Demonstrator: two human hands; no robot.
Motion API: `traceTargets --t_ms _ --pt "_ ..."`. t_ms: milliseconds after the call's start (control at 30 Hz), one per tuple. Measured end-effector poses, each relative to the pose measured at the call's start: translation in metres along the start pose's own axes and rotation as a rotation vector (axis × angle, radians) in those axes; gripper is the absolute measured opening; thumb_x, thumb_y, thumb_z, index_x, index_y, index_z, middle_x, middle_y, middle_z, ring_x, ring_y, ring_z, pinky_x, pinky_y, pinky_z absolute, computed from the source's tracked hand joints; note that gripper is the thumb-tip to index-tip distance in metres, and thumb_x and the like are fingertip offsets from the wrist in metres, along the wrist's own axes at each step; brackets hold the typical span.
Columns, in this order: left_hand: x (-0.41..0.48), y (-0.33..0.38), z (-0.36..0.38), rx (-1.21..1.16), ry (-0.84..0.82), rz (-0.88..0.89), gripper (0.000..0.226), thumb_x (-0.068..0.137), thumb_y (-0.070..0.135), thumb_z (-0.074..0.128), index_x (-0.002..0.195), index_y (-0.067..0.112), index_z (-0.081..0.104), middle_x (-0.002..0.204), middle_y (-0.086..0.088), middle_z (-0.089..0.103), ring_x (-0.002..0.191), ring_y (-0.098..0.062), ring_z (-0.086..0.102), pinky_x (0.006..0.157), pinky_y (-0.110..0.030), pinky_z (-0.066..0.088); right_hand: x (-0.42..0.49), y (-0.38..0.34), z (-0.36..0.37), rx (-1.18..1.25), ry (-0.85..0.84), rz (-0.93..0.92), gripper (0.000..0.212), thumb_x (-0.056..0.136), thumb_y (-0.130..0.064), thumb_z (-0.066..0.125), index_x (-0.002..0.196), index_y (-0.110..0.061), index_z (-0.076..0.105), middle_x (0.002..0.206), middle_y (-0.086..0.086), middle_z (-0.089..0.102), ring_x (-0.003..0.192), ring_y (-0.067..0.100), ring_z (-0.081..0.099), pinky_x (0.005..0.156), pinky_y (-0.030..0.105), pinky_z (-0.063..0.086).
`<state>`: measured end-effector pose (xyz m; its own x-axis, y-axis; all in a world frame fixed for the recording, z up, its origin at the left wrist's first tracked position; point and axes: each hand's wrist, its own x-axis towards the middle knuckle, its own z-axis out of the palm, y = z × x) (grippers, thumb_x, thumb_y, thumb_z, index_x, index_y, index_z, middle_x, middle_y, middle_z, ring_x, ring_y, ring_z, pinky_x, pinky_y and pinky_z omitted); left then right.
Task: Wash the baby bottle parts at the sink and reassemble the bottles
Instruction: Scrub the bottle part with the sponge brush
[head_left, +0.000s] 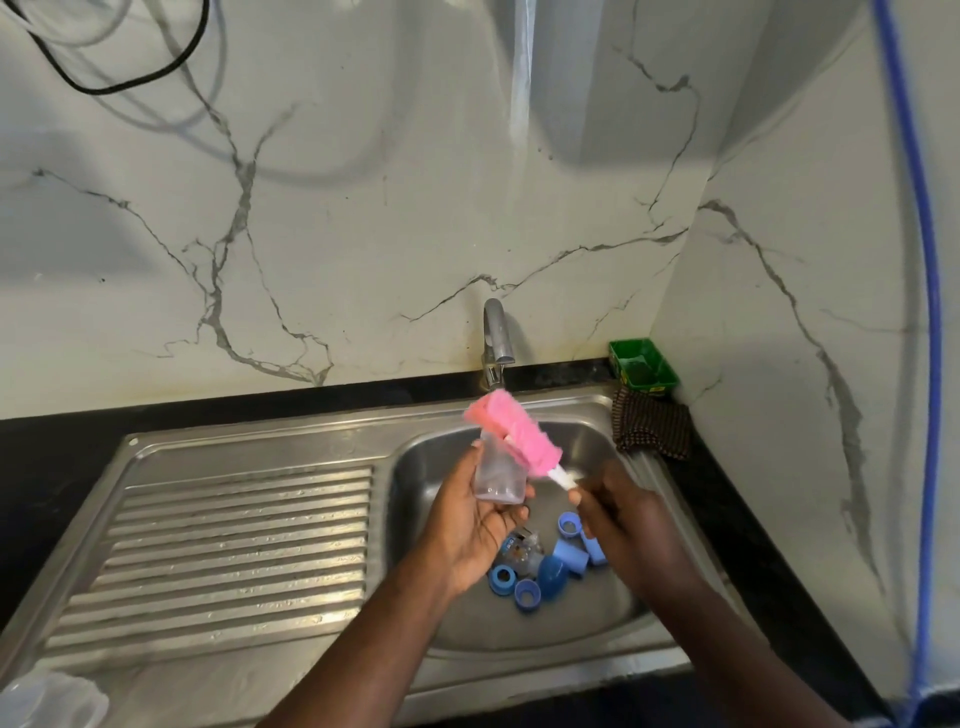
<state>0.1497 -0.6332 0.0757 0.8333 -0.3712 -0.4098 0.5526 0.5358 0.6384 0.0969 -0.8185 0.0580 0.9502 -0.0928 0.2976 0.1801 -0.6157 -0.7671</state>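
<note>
I'm looking at a black worktop (52, 452) with a steel sink (234, 545) set in. Blue rings and caps (550, 569) lie in the basin. A green tray (635, 343) and a brown cloth (652, 428) sit back right.

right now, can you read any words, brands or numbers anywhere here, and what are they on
Nothing here can be read.
On the loose bottle in the sink: a blue printed patch, too blurred to read.
On the green tray: yellow marks on its front rim, too small to read.
On the held bottle in the left hand and the brush in the right hand: no print shows.
</note>
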Motion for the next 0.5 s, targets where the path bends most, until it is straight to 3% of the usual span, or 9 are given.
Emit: traceTargets --t_ms 67,200,300,433,500 --pt "-0.0023 0.0008 -0.0006 -0.01 -0.036 0.017 0.04 0.091 0.036 0.055 0.117 0.007 0.064 0.103 -0.019 0.071 0.077 -0.021 0.062 0.061 -0.028 0.052 -0.003 -0.0026 0.0007 0.005 -0.071 -0.063 0.019 0.094 -0.02 0.064 0.081 -0.027 0.052 0.061 -0.011 0.058 0.05 0.004 0.052 0.049 0.014 0.037" --pt "-0.0003 0.0026 -0.0014 -0.062 -0.04 0.025 0.039 0.095 0.034 0.059 0.12 0.005 0.062 0.097 -0.017 0.071 0.074 -0.02 0.063 0.058 -0.024 0.056 0.0021 0.0021 -0.0016 0.012 0.047 0.023 0.013 0.094 -0.021 0.064 0.084 -0.02 0.057 0.063 -0.01 0.061 0.054 0.008 0.058 0.05 0.018 0.042" --pt "0.0016 0.0038 -0.0003 -0.12 -0.092 0.029 0.038 0.09 0.024 0.06 0.122 0.004 0.062 0.103 -0.019 0.07 0.077 -0.021 0.065 0.055 -0.023 0.057 -0.0024 0.0013 0.0008 0.03 -0.033 -0.043 0.015 0.095 -0.028 0.061 0.084 -0.02 0.056 0.064 -0.008 0.061 0.052 0.007 0.056 0.05 0.015 0.04" --pt "0.0053 -0.0003 0.0 -0.026 -0.08 0.025 0.05 0.09 0.048 0.057 0.118 0.008 0.067 0.097 -0.012 0.068 0.081 -0.019 0.06 0.063 -0.029 0.053 0.0034 0.0059 -0.0035 0.073 0.062 0.066 0.013 0.095 -0.018 0.063 0.084 -0.015 0.057 0.061 -0.011 0.06 0.052 0.005 0.054 0.051 0.017 0.039" --pt "0.007 -0.0013 -0.0008 0.007 -0.04 0.043 0.05 0.088 0.05 0.058 0.117 0.011 0.068 0.095 -0.009 0.069 0.081 -0.017 0.06 0.068 -0.03 0.049 0.0027 0.003 -0.0043 0.087 0.031 0.049 0.015 0.096 -0.021 0.062 0.084 -0.013 0.057 0.06 -0.009 0.06 0.051 0.005 0.054 0.051 0.016 0.038"
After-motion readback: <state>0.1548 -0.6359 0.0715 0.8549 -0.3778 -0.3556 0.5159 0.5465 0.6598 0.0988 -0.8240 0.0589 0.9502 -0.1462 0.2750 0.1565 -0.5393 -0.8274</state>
